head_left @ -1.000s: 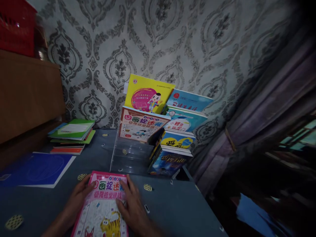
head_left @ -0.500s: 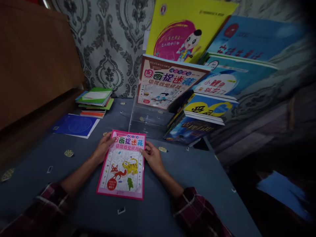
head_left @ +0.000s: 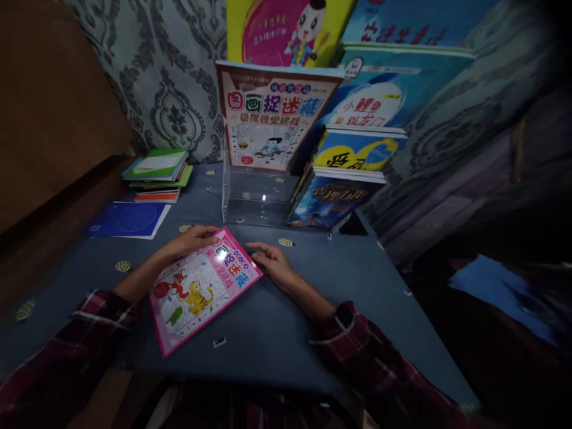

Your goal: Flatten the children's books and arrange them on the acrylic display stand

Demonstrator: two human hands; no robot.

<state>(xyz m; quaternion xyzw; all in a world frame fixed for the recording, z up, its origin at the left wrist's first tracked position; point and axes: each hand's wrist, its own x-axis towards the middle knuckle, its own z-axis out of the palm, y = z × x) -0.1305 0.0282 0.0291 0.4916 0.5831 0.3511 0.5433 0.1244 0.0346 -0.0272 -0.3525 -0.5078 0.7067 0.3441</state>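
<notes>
A pink picture-puzzle book [head_left: 205, 298] with a fox and a yellow tiger on its cover lies turned at a slant above the table. My left hand [head_left: 194, 239] grips its upper left edge, thumb on the cover and the other fingers partly hidden. At the book's upper right corner is my right hand [head_left: 274, 266], its fingers stretched out and thumb close to the edge. Whether that thumb touches the book I cannot tell. Behind, a clear stepped display rack [head_left: 257, 211] bears a brown-bordered puzzle book [head_left: 268, 134] with a similar title.
Several more books stand on the rack, among them a yellow one [head_left: 268, 30] and a dark blue one [head_left: 337, 199]. At the left are a stack of books [head_left: 158, 173] and a flat blue booklet [head_left: 127, 219]. The grey table [head_left: 339, 280] ends in an edge at the right.
The pink book has turned clockwise, its top now pointing to the upper right. My right hand has loosened from its right side, while my left hand still holds it. The view has shifted.
</notes>
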